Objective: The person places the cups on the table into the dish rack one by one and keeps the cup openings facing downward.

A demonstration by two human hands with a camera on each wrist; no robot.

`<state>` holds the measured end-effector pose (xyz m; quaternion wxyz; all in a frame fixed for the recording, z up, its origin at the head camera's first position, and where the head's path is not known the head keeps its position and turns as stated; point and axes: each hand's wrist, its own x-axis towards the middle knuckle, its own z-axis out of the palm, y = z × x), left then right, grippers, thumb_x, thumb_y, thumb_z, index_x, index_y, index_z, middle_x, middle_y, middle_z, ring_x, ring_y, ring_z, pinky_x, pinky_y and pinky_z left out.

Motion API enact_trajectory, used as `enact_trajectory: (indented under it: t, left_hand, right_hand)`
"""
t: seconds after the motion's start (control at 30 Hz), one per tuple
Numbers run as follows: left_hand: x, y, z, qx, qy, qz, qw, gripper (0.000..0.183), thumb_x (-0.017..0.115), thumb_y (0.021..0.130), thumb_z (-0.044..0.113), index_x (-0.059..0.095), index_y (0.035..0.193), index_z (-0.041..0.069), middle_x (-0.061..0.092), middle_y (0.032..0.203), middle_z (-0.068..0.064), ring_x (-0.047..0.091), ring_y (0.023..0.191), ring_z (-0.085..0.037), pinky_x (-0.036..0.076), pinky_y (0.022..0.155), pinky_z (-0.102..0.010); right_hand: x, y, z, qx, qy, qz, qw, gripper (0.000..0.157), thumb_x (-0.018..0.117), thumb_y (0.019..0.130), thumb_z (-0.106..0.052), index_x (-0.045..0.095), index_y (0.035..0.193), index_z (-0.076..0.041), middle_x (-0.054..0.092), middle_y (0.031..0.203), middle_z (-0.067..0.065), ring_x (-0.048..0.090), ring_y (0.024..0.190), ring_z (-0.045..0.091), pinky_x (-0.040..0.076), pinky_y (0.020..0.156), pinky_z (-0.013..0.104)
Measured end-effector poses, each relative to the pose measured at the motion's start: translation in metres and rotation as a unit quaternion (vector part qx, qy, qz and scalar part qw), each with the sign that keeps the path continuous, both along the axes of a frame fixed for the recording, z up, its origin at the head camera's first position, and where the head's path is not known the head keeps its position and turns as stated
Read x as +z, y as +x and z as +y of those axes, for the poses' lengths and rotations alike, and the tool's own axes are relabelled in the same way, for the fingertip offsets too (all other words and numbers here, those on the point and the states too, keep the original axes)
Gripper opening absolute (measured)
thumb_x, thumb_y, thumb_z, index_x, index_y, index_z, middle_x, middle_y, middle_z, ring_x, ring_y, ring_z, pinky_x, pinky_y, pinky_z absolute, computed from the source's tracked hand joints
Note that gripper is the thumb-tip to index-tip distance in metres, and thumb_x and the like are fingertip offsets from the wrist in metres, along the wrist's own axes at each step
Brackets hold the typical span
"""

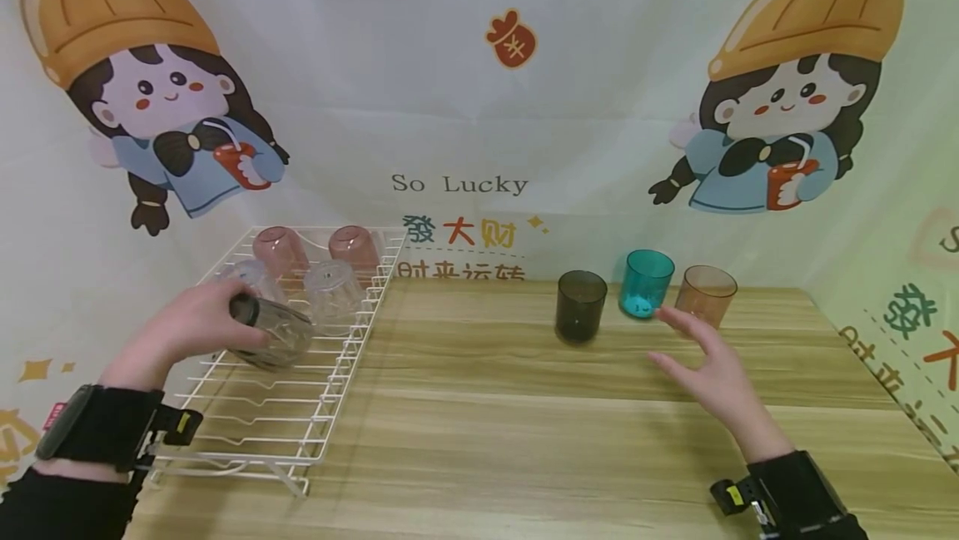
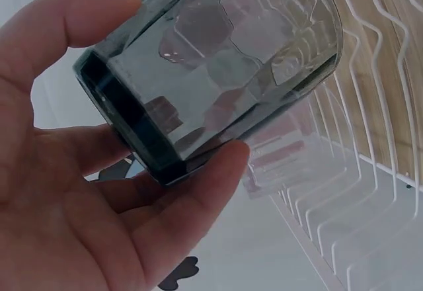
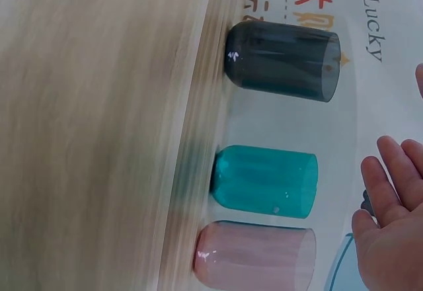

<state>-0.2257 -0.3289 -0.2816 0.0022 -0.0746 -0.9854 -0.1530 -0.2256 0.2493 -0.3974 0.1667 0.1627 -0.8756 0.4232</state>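
My left hand (image 1: 192,319) pinches a grey see-through faceted cup (image 1: 279,334) between thumb and fingers near its thick base. The cup is tilted over the white wire rack (image 1: 330,407), its mouth end pointing away from the palm in the left wrist view. Its dark base (image 2: 129,116) sits toward the palm. On the right, my right hand (image 1: 712,369) is held with fingers extended and nothing in its grasp. Nearest to it stand a teal cup (image 1: 648,284) and a pinkish-orange cup (image 1: 707,297). A dark grey cup (image 1: 580,307) stands left of these, also upright.
At the rack's far end, two pink cups (image 1: 280,250) sit upside down, with clear cups (image 1: 333,290) in front of them. The rack stands on a wood-grain table (image 1: 479,432). A printed cloth (image 1: 464,107) hangs behind the table.
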Motion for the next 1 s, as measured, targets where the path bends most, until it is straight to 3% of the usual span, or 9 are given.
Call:
enact_trajectory:
  t: [0.33, 0.5, 0.6, 0.8, 1.0]
  left_hand:
    - [0.001, -0.003, -0.02, 0.028, -0.01, -0.05, 0.9983, 0.053, 0.076, 0.069, 0.031, 0.053, 0.097, -0.006, 0.052, 0.079, -0.01, 0.048, 0.068, -0.022, 0.039, 0.052, -0.03]
    - [0.0, -0.005, -0.025, 0.048, 0.002, -0.085, 0.9952, 0.055, 0.074, 0.071, 0.032, 0.05, 0.101, -0.007, 0.051, 0.079, -0.009, 0.049, 0.065, -0.02, 0.042, 0.05, -0.031]
    - [-0.001, -0.006, -0.028, 0.056, 0.006, -0.099, 0.9935, 0.057, 0.073, 0.073, 0.035, 0.049, 0.103, -0.008, 0.05, 0.079, -0.009, 0.047, 0.064, -0.02, 0.041, 0.049, -0.031]
    - [-0.004, -0.008, -0.034, 0.076, 0.013, -0.125, 0.9891, 0.062, 0.073, 0.073, 0.038, 0.046, 0.105, -0.008, 0.046, 0.076, -0.008, 0.042, 0.059, -0.018, 0.036, 0.048, -0.03]
    - [-0.006, -0.009, -0.04, 0.089, -0.001, -0.133, 0.9872, 0.061, 0.072, 0.074, 0.039, 0.045, 0.1, -0.008, 0.044, 0.077, -0.01, 0.043, 0.058, -0.019, 0.038, 0.047, -0.03]
  right_hand:
    - [0.002, -0.004, 0.008, -0.013, 0.019, 0.008, 1.0, 0.059, 0.07, 0.085, -0.016, 0.044, 0.136, 0.001, 0.051, 0.135, 0.02, 0.047, 0.119, 0.036, 0.037, 0.096, 0.056]
    - [0.003, -0.006, 0.012, -0.023, 0.031, 0.016, 0.999, 0.059, 0.071, 0.085, -0.016, 0.046, 0.135, 0.0, 0.053, 0.133, 0.019, 0.05, 0.112, 0.019, 0.04, 0.094, 0.047]
    - [0.004, -0.007, 0.014, -0.024, 0.032, 0.022, 0.999, 0.058, 0.071, 0.084, -0.013, 0.047, 0.135, 0.001, 0.054, 0.131, 0.02, 0.051, 0.106, 0.013, 0.041, 0.094, 0.049]
    - [0.012, -0.01, 0.016, -0.02, 0.034, 0.022, 0.999, 0.059, 0.071, 0.083, -0.011, 0.046, 0.134, 0.003, 0.053, 0.13, 0.025, 0.051, 0.11, 0.038, 0.038, 0.094, 0.062]
    - [0.016, -0.013, 0.02, -0.018, 0.041, 0.027, 0.999, 0.058, 0.071, 0.083, -0.009, 0.046, 0.133, 0.006, 0.054, 0.126, 0.028, 0.049, 0.112, 0.043, 0.036, 0.094, 0.064]
